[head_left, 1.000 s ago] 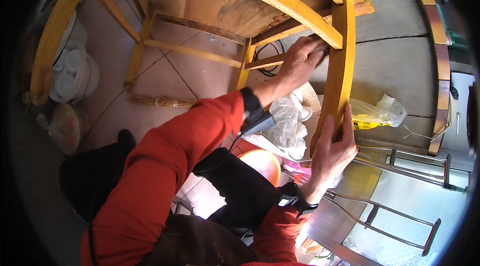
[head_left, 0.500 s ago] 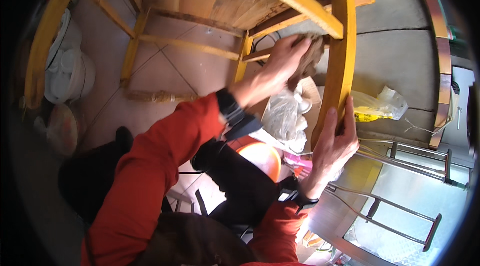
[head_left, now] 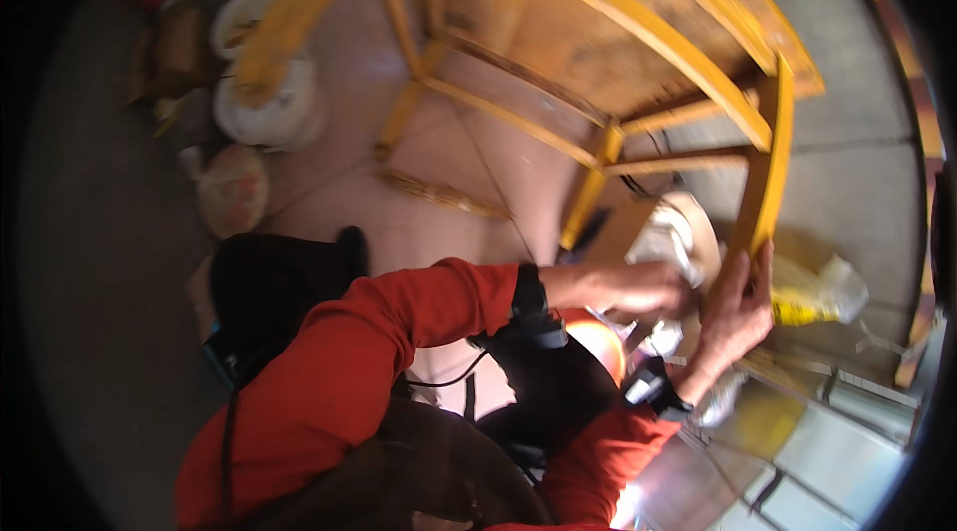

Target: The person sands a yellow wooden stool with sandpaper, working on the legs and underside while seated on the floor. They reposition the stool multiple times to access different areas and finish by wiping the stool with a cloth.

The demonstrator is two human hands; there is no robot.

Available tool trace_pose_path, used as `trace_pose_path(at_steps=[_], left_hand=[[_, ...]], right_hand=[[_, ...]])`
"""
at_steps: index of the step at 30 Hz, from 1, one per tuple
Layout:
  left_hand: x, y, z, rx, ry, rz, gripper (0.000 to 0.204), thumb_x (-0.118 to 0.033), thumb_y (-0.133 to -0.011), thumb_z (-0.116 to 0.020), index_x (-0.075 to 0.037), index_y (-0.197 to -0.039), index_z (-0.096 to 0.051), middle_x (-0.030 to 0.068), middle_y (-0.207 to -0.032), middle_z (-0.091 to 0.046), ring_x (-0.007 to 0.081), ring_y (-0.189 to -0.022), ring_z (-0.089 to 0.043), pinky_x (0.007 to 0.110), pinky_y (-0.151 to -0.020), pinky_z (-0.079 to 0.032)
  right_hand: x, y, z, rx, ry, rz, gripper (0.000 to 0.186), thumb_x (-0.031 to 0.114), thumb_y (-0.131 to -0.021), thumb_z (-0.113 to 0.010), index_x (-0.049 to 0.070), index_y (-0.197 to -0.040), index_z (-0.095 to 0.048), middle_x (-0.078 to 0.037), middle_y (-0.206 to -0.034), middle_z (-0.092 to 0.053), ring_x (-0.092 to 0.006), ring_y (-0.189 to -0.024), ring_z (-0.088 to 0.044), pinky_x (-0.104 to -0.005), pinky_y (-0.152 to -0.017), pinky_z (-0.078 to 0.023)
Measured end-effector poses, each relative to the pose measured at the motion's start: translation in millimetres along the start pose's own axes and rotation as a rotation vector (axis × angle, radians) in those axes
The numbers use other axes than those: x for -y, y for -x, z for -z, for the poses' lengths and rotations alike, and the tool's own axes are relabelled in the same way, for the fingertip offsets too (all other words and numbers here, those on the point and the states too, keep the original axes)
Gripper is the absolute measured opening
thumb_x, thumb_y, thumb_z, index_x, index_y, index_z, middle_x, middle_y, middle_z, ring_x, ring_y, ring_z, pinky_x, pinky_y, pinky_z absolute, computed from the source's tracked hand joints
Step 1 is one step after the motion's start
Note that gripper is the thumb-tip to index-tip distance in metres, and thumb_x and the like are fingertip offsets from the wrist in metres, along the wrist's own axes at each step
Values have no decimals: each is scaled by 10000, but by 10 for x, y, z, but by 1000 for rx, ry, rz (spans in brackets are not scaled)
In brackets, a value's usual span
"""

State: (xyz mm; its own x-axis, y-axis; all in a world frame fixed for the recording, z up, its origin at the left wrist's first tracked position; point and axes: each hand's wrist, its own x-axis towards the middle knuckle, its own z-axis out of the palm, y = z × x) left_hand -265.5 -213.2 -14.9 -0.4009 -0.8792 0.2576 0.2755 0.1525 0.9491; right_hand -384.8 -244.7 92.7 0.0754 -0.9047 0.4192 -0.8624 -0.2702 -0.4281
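A piece of yellow wooden furniture (head_left: 558, 42), a table or chair by its frame, is tipped so its plank underside and rails show. My right hand (head_left: 740, 317) is closed round the lower end of its nearest right leg (head_left: 763, 197), thumb and fingers on either side. My left hand (head_left: 648, 290) is curled beside that same leg end, smeared by motion. A brown rag is bunched in it, mostly hidden by the fingers and my other hand.
A cardboard box (head_left: 688, 217) with white plastic stands behind my hands. Right of the leg lies a clear and yellow plastic bag (head_left: 822, 297). White buckets (head_left: 264, 107) stand far left, a wood strip (head_left: 439, 194) lies on the tiles. Metal-framed panels (head_left: 837, 431) are lower right.
My left hand has come down with the rag from the upper leg to its lower end. The right hand stays on the leg. The whole view has shifted, moving things rightward.
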Motion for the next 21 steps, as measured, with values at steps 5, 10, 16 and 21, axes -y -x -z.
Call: trace_pose_path(at_steps=[5, 10, 16, 21], left_hand=[[-166, 900, 176, -70, -144, 339, 269, -220, -923, -568, 17, -971, -685, 124, -816, -686, 196, -841, -662, 360, -752, -519], [-640, 1372, 357, -513, -140, 310, 283, -215, -977, -571, -17, -1163, -652, 87, -1074, -679, 148, -997, -623, 327, -881, -495], [-919, 1678, 144, -752, 235, 255, 348, -164, -993, -523, -48, -1321, -531, 76, -1212, -604, 156, -1108, -574, 318, -959, -466], [-1010, 1837, -161, -744, 592, 187, 392, -173, -1013, -469, -87, -1395, -453, 77, -1297, -543, 180, -1216, -526, 366, -990, -475]], right_hand=[[-31, -23, -43, -71, 80, 151, 501, 410, -968, -589, 98, -1357, -631, -231, -1147, -703, -417, -998, -692, -459, -849, -533], [151, 73, 2, -279, 419, 282, 444, 354, -961, -638, 121, -1339, -645, -190, -1311, -632, -380, -1147, -633, -448, -948, -519], [806, 1103, -15, 151, -251, 597, 668, 340, -908, -734, 8, -1438, -499, -279, -1430, -480, -414, -1287, -518, -468, -1058, -441], [936, 1752, -316, 343, -571, 439, 761, 267, -932, -707, -5, -1525, -314, -279, -1437, -470, -382, -1331, -490, -444, -1094, -414]])
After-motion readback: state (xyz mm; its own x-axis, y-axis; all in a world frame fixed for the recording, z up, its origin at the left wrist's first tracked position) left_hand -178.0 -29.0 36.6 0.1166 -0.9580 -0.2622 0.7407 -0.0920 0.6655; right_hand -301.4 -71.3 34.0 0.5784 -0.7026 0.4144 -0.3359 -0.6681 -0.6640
